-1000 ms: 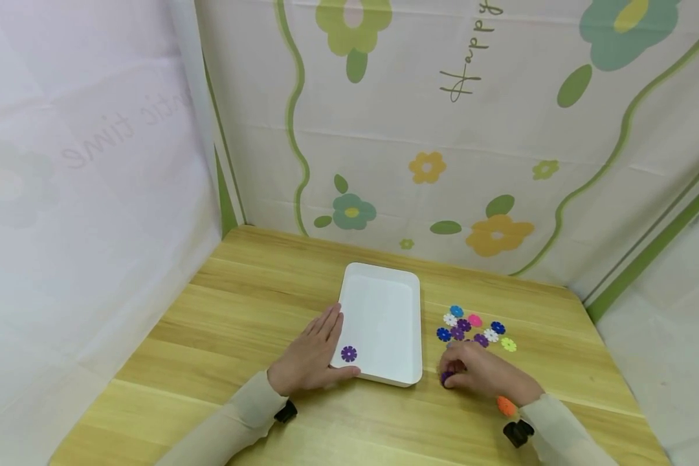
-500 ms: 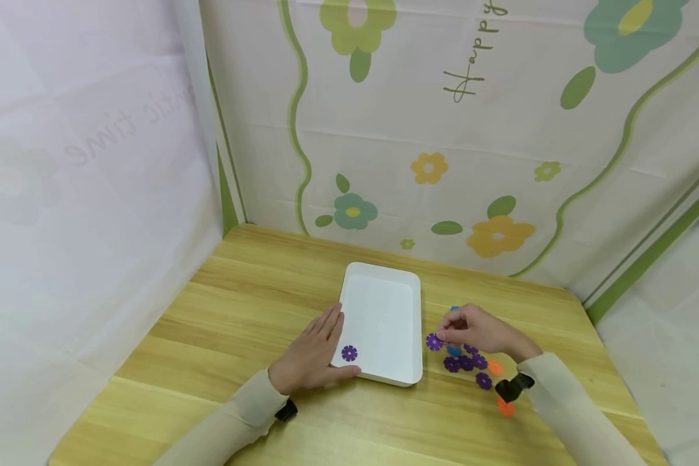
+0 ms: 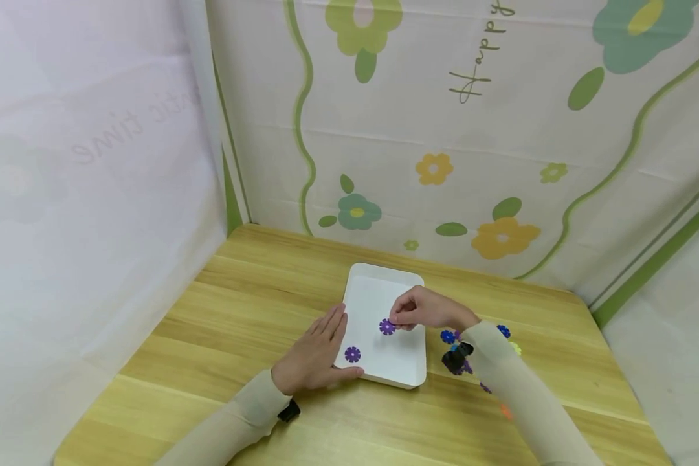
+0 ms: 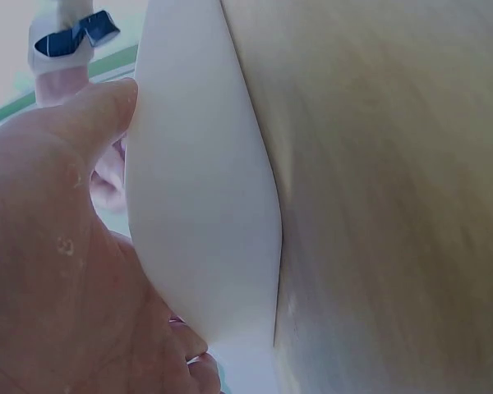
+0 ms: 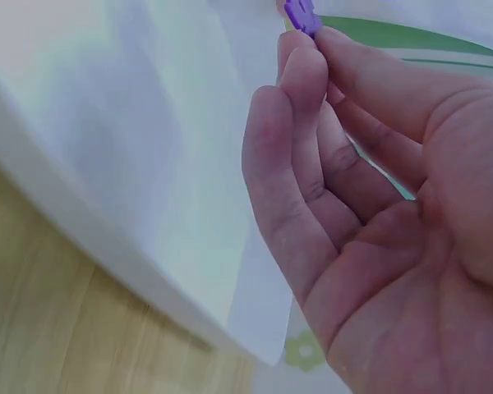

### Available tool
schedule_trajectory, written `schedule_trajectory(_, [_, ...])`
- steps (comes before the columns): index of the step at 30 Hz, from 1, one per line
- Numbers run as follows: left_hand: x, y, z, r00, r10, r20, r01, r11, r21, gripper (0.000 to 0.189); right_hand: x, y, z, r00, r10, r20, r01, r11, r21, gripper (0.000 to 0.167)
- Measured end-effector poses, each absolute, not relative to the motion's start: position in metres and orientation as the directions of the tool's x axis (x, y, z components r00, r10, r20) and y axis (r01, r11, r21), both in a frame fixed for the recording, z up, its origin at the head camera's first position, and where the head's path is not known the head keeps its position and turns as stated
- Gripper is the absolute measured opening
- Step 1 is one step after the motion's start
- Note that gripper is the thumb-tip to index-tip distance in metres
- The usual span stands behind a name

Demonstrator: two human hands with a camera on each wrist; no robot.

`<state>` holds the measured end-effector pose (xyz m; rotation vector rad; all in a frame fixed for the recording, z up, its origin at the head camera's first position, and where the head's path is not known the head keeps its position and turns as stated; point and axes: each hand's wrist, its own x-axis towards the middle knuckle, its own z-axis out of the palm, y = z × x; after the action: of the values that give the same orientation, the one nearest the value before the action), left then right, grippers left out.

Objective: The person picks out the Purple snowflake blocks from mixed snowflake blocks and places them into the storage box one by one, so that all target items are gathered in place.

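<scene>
In the head view my right hand is over the white tray, pinching a purple snowflake disc between thumb and fingertips. The right wrist view shows only the edge of that purple disc at the fingertips. Another purple snowflake disc lies in the tray's near left corner. My left hand rests against the tray's left side with its fingers straight and its thumb along the near edge. Up close in the left wrist view, the left hand touches the outer wall of the tray.
Right of the tray, loose snowflake discs lie on the wooden table, partly hidden by my right sleeve. Among them are a blue disc, a yellow-green disc and an orange disc. A flowered cloth hangs behind the table.
My right hand has picked up a purple snowflake disc from the pile and carried it left over the tray. The left hand has stayed on the tray.
</scene>
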<state>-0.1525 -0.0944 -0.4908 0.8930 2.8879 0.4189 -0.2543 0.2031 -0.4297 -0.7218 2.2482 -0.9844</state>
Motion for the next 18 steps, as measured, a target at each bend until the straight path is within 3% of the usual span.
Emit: schedule_trajectory(18, [-0.152,-0.095,-0.490,-0.830,0.558,-0.019,0.531,0.800,0.281,0.114,-0.272,0.135,-0.469,-0.698,-0.652,-0.296,-0.295,0.638,-0.711,0.012])
